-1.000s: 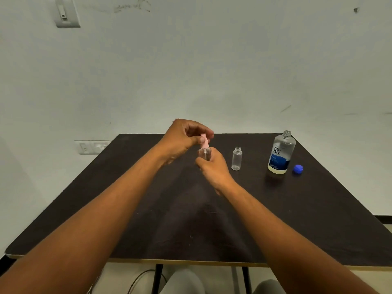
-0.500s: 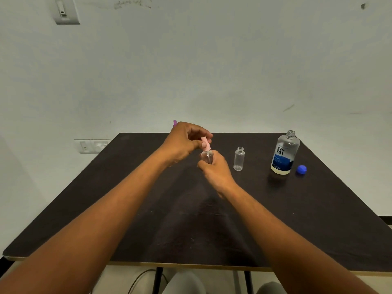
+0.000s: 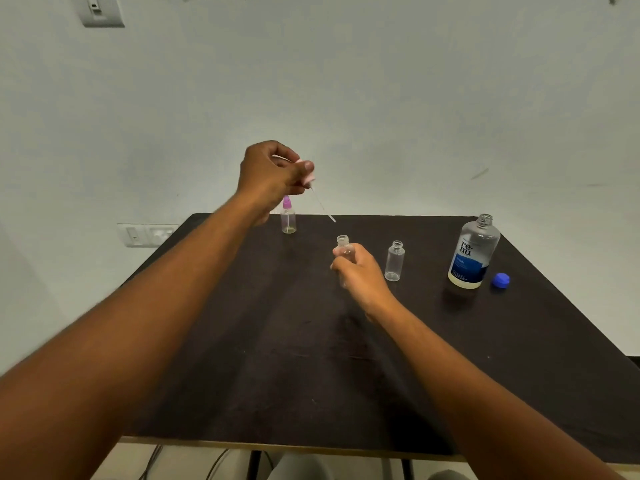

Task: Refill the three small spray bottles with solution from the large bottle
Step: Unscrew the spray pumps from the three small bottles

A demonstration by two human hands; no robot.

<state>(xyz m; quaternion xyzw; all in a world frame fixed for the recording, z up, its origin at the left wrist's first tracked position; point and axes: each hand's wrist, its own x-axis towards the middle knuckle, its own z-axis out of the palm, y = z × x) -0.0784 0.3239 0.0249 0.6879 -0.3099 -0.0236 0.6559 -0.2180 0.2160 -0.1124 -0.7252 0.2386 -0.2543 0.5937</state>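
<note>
Clear bottle (image 3: 344, 252) open in the right hand (image 3: 360, 277), its pump (image 3: 308, 174) lifted out by the left hand (image 3: 268, 174).
Right fingers wrap the bottle just above the table (image 3: 242, 375); left fingertips pinch the pump, whose dangling tube could drip or get dirty; beyond, another uncapped bottle (image 3: 394, 261) and the uncapped large bottle (image 3: 472, 252) could tip; the purple-capped bottle (image 3: 288, 216) stands farthest.

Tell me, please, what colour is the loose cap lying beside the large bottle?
Blue. The cap shows clearly in the head view, right of the large bottle.
</note>
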